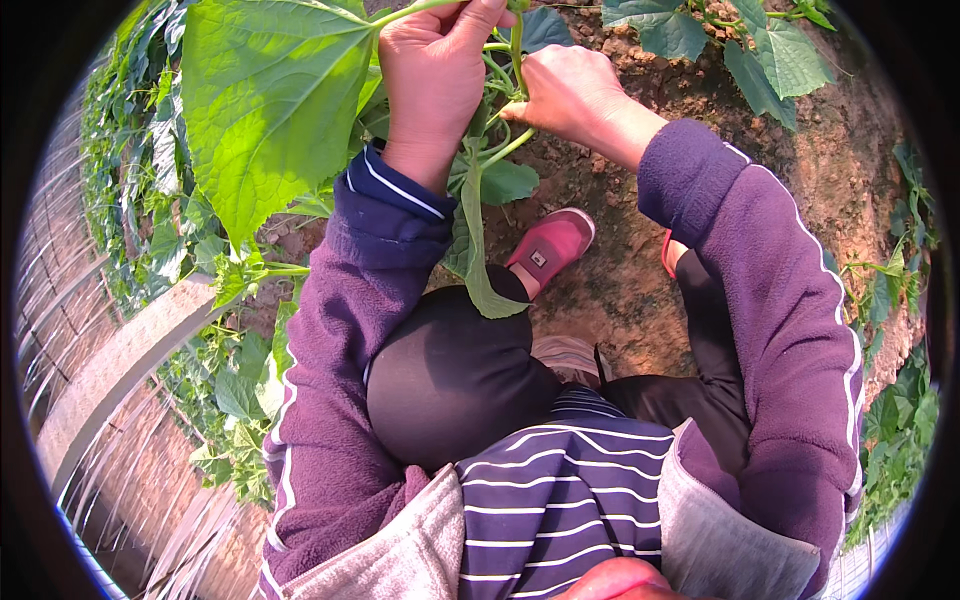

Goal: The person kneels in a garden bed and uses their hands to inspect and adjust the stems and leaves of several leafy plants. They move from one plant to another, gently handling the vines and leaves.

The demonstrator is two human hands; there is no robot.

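Note:
My left hand, at the top of the view, grips the upper part of a green climbing vine, which looks like a cucumber plant. A broad sunlit leaf spreads to the left of that hand on its stalk. Lower on the vine's stem, my right hand has its fingers curled in, with the thumb against the stem at a joint. What lies inside its fingers is hidden. Below the hands, a drooping, folded leaf hangs over my left knee. Another leaf sits lower, close to the soil.
Bare brown soil lies under my pink shoe. More vines grow at the upper right and along the right edge. To the left stand a pale post, thin strings and a row of leafy plants.

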